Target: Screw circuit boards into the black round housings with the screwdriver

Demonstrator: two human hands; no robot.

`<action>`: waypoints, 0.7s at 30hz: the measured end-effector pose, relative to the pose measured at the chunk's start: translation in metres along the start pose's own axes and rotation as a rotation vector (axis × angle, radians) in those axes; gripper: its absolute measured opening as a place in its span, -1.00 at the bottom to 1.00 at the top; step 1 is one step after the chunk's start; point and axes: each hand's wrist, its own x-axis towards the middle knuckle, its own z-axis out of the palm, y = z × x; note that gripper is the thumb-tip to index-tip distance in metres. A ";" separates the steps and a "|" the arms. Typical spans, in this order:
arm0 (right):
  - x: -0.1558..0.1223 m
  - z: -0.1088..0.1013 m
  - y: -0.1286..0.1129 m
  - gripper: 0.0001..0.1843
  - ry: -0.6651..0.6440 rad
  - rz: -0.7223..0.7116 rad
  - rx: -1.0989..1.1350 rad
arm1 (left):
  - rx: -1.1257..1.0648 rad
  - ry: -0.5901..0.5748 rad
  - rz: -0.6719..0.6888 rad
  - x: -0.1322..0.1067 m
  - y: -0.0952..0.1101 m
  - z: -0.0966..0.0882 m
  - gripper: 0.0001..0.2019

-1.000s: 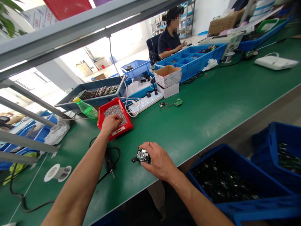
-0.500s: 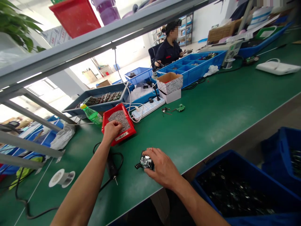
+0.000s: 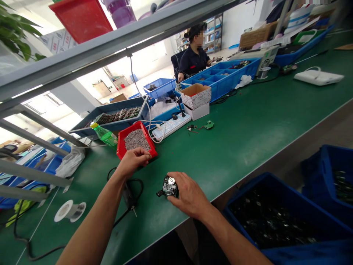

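Observation:
My left hand (image 3: 137,159) is over the near rim of a red bin (image 3: 120,151), its thumb and forefinger pinched together. Whatever may be between those fingertips is too small to make out. Small grey metal pieces (image 3: 136,139), screw-like in look, fill the bin. My right hand (image 3: 190,193) grips a small mechanical assembly (image 3: 169,187) from its right side, close to the table's front edge. The assembly has a silver disc on top and a black tab sticking out to the left. A black pen-shaped power tool (image 3: 129,198) with a thin metal tip lies between my forearms.
A power strip (image 3: 171,127) and a green circuit board (image 3: 209,125) lie beyond my hands. A green bottle (image 3: 104,134) leans left of the bin; a wire spool (image 3: 70,211) lies at left. Blue crates (image 3: 271,180) stand below the table's right edge. A co-worker (image 3: 194,55) sits opposite.
My left hand has come out of the metal pieces and moved right and toward me, to the bin's near rim. My right hand still holds the assembly in nearly the same place.

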 end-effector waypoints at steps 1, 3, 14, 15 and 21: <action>0.000 0.001 0.001 -0.34 0.003 -0.002 -0.001 | 0.000 -0.118 -0.008 -0.010 0.005 0.006 -0.75; -0.001 0.003 0.003 -0.31 0.007 -0.002 -0.006 | 0.016 -0.365 -0.020 -0.029 0.013 0.018 -0.80; 0.001 0.003 0.002 -0.36 0.006 0.000 -0.013 | 0.123 -0.602 0.009 -0.045 0.007 0.041 -0.90; 0.001 0.003 0.002 -0.36 0.007 -0.001 -0.014 | 0.132 -0.601 0.009 -0.045 0.006 0.041 -0.90; 0.000 0.003 0.003 -0.36 0.018 -0.004 -0.025 | 0.181 -0.610 0.020 -0.046 0.009 0.039 -0.89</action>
